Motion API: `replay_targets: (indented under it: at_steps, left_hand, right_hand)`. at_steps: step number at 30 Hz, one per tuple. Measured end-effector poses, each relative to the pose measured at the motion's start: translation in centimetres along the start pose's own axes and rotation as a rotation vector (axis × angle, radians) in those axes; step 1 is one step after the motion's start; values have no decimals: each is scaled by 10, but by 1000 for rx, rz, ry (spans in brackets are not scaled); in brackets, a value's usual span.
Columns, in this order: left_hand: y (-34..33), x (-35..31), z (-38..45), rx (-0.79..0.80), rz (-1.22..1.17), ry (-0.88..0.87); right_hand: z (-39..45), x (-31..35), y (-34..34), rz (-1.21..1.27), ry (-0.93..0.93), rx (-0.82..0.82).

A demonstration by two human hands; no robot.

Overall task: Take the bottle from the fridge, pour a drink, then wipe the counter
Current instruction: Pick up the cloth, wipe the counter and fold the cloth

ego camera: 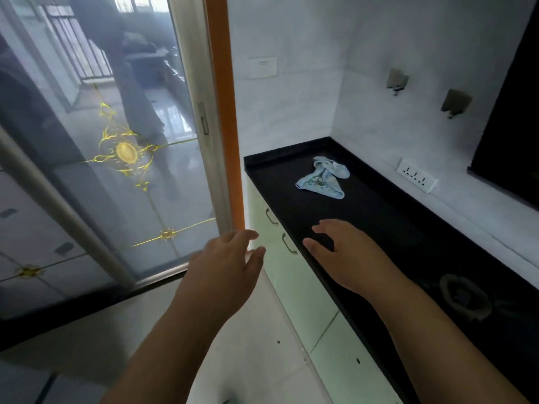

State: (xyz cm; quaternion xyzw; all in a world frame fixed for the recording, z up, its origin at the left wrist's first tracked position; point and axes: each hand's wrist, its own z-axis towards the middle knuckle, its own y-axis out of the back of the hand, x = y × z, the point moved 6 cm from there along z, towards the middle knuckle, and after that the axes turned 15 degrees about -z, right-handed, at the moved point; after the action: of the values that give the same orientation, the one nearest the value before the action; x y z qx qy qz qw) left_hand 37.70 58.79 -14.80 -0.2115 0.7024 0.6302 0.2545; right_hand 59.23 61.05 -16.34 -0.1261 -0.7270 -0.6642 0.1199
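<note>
Black table (379,228) bare except a blue cloth (322,177) lying beyond the right hand (338,252). Both that and the left hand (230,263) are spread, holding nothing. No bottle, fridge or drink visible; wiping apparently not begun.

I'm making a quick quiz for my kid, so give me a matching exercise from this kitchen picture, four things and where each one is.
Things:
1. cloth
2. power socket
3. wall hooks
4. right hand

Places:
A. high on the white wall
B. over the counter's near edge
C. crumpled on the black counter
D. low on the wall, just above the counter

Pairs: 1-C, 2-D, 3-A, 4-B
</note>
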Motion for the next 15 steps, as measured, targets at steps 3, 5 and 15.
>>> replay_targets:
  at_steps: [3, 5, 15]
  left_hand:
    - [9, 8, 61, 54, 0, -46]
    - [9, 10, 97, 98, 2, -64]
    - [-30, 15, 257, 270, 58, -108]
  right_hand:
    - [44, 5, -2, 5, -75, -29]
    - [66, 1, -8, 10, -123, -12]
    - [185, -56, -50, 38, -313, 56]
